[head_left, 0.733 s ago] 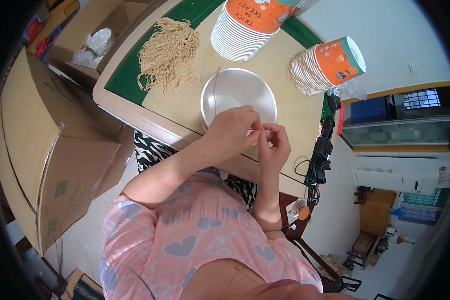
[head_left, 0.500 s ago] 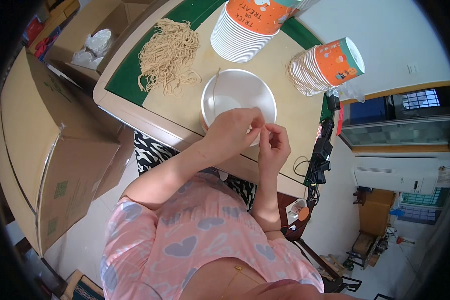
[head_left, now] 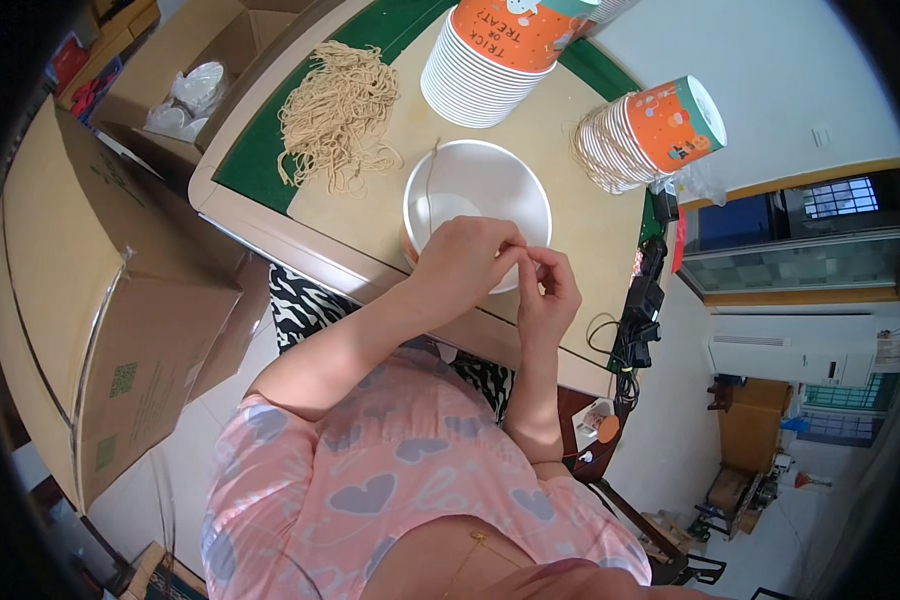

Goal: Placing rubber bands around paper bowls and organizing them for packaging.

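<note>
A paper bucket (head_left: 477, 175) with a white inside and an orange outside stands at the table's near edge, its mouth turned up toward me. A thin beige cord (head_left: 430, 185) passes over its far left rim and runs down inside, behind my left hand. My left hand (head_left: 468, 262) reaches across the bucket's near rim, thumb and fingers pinched. Fingertip to fingertip with it, my right hand (head_left: 550, 285) pinches too, just right of that rim. Both seem to grip the cord's end, though the fingers mostly hide it.
A loose heap of beige cords (head_left: 338, 115) lies at the table's left. Behind the bucket stands a tall stack of nested orange buckets (head_left: 490, 70); a smaller stack (head_left: 660, 128) wrapped in cord leans at the right. Black adapters (head_left: 645, 295) line the right edge. Cardboard boxes (head_left: 150, 350) stand left.
Both hands stay at the near rim, their fingertips shifting only slightly and still pinched. The bucket, heap and stacks are where they were.
</note>
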Tool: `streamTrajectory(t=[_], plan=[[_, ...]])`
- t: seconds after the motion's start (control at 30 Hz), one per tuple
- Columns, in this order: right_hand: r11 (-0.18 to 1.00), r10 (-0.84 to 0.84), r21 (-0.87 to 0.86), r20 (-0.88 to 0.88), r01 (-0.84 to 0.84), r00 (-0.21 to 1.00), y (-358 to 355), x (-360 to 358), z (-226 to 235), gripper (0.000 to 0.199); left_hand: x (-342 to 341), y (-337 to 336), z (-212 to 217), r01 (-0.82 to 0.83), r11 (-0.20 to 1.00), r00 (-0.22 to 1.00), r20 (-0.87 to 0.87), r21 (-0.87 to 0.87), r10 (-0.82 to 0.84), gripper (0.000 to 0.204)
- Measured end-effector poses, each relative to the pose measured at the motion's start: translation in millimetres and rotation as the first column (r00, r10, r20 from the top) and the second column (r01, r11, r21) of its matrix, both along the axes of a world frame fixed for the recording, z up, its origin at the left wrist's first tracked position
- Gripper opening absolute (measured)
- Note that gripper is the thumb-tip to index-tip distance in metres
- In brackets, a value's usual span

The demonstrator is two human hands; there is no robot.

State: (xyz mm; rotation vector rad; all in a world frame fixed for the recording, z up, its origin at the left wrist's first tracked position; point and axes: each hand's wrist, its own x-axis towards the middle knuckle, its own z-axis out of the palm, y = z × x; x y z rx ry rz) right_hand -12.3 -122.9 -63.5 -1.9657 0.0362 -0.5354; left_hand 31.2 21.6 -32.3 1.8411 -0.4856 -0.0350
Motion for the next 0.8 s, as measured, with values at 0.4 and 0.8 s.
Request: streamTrajectory(t=[0.4,0.8], plan=[[0.995,-0.009,0.1,0.01,0.008,1.0,-1.2,1.3,-4.9,0.007,2.2,-1.4,-10.8,-0.061,0.991,0.998,-0.019,-0.115,0.059,0.015],[0.998,0.033,0.052,-0.067,-0.03,0.997,0.3,-3.1,12.8,0.011,3.8,1.0,-1.3,-0.025,0.998,0.997,-0.08,-0.059,0.02,0.013]])
